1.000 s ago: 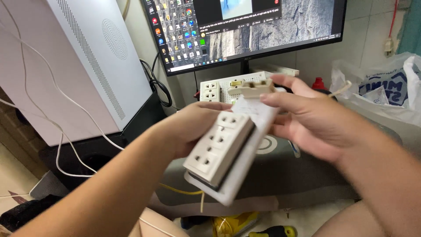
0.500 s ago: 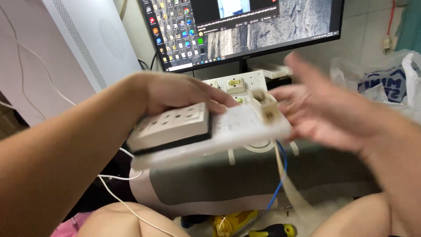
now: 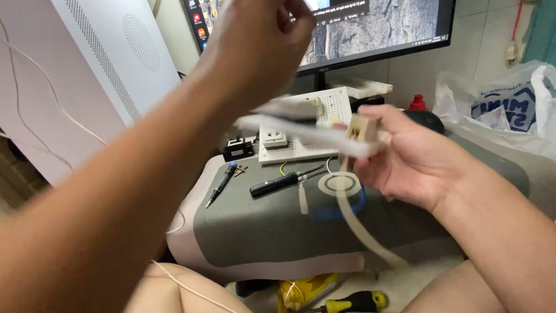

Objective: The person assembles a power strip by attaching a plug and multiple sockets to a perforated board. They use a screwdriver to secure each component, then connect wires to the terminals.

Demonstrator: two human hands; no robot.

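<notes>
Between your hands hangs the white socket strip [image 3: 301, 124] (blurred): your right hand [image 3: 414, 159] grips its end, your left hand [image 3: 260, 43] is curled shut above it. Below lie two screwdrivers [image 3: 284, 184] on a grey pad [image 3: 260, 226].

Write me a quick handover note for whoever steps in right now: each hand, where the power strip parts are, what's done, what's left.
Left hand: raised high before the monitor, fingers curled; whether it grips anything is unclear.
Right hand: gripping the cord end of the white power strip, held in the air, blurred by motion; its flat white cord hangs down.
On the grey pad: black-handled screwdriver, small blue-tipped driver, white perforated board with a socket module.
Done: strip appears opened.
Left: cannot be judged; the strip is still in hand.
</notes>
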